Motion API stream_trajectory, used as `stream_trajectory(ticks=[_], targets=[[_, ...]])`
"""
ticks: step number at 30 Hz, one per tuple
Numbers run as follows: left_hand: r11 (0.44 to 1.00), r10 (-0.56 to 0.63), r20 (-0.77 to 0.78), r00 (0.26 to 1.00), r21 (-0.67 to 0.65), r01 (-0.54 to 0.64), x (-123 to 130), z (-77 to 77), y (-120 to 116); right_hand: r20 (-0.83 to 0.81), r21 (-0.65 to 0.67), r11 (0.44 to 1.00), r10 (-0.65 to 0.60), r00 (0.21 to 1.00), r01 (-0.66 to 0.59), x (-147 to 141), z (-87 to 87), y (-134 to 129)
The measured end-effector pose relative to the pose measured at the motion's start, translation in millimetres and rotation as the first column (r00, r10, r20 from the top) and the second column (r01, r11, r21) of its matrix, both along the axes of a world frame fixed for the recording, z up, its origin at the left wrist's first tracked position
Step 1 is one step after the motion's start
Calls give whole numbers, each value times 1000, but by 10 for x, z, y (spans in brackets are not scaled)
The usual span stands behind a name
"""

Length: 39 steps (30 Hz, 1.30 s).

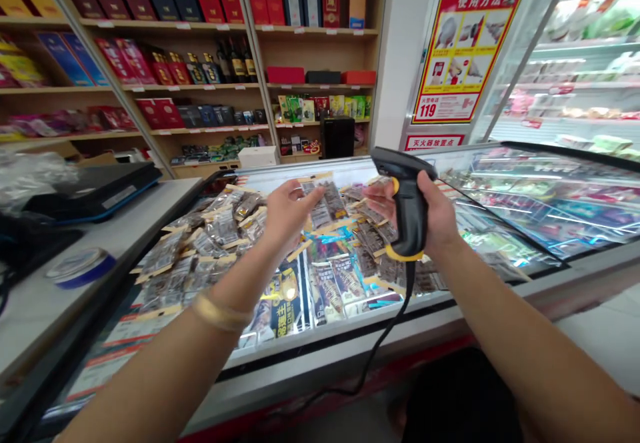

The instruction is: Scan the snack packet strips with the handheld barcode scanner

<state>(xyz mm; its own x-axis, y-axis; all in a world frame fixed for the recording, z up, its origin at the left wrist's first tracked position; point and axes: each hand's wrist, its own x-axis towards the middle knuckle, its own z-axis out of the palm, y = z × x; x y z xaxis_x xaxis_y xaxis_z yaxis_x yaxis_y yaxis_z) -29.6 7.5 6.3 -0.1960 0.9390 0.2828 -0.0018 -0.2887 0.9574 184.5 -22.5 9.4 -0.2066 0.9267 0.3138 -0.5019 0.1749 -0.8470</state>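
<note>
While the right hand [443,213] grips the upright scanner [413,213] right of centre, the left hand [290,213], half-curled, pinch unclear, is nearer the mid-frame packet [334,200] between them, long axis running up-frame.

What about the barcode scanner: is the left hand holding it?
No, the right hand grips the barcode scanner, and the left hand is apart from it.

Hands [289,215] and forearms [520,333] bare; a smooth, gold-coloured bangle [223,314] encircling the left forearm; black garment [460,396] below.
</note>
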Motion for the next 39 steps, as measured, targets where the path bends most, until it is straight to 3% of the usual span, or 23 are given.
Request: stream_trajectory(ticks=[4, 6, 8, 10, 12, 16, 22, 27, 32, 36, 39], targets=[[996, 13, -78, 997, -82, -20, 618, 16, 361, -14, -43, 984, -173, 985, 172, 445, -46, 228], [991, 16, -257, 966, -124, -50, 821, -25, 449, -16, -90, 969, -233, 972, 231, 575, -134, 327], [975, -10, -506, 862, -195, -104, 937, -109, 456, 1, -152, 952, -269, 963, 266, 641, -244, 392], [950, -85, -677, 731, -277, -146, 987, -218, 418, 14, -202, 938, -284, 959, 281, 658, -346, 421], [935, -154, -737, 658, -324, -144, 1004, -321, 383, 3, -218, 934, -290, 957, 284, 651, -413, 426], [944, -159, -751, 640, -305, -123, 1027, -408, 399, -36, -209, 939, -287, 957, 274, 636, -436, 438], [957, -129, -743, 657, -267, -114, 992, -361, 368, -8, -187, 942, -284, 959, 278, 644, -411, 469], [997, 56, -735, 676, 5, -78, 699, -287, 165, -29, -172, 944, -290, 956, 282, 584, -317, 398], [942, 319, -658, 681, 297, -155, -77, -158, 3, -31, -87, 978, -193, 981, 189, 235, -116, 254], [883, 466, -629, 622, 291, -367, -788, -175, -60, -2, -61, 997, -48, 999, 48, -329, -57, 160], [870, 446, -703, 554, 195, -453, -1072, -270, -120, 38, -89, 992, 97, 995, -94, -768, -133, 127]])
